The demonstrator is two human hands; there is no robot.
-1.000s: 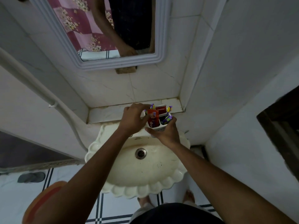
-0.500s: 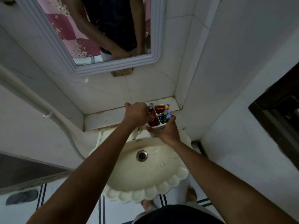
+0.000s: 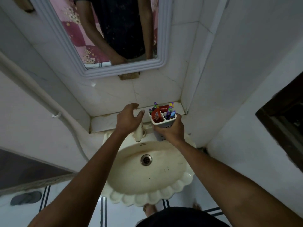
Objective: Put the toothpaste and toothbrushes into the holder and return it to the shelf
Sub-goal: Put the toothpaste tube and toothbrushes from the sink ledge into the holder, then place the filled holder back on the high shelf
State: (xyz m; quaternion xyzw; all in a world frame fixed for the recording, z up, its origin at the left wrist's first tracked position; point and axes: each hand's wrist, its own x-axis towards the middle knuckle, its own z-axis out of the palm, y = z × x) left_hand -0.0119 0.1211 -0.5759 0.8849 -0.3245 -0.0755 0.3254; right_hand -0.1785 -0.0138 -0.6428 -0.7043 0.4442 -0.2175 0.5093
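My right hand (image 3: 170, 131) grips a white compartmented holder (image 3: 164, 124) from below and from the side, keeping it just above the sink's back rim, in front of the tiled shelf (image 3: 105, 121). A red toothpaste tube (image 3: 155, 114) stands in the holder's left compartment, and a second red tube marked Colgate (image 3: 164, 108) sticks up behind. Purple and blue toothbrushes (image 3: 169, 112) fill the right compartment. My left hand (image 3: 128, 119) hovers to the holder's left with fingers spread, holding nothing.
A cream scalloped sink (image 3: 147, 174) with a tap (image 3: 139, 131) lies below the shelf. A framed mirror (image 3: 114, 38) hangs above. White walls close in on the right; a white pipe (image 3: 49, 104) runs down the left wall.
My left hand has let go of the toothpaste and holder top and pulled away to the left, fingers opening. The holder stays in my right hand.
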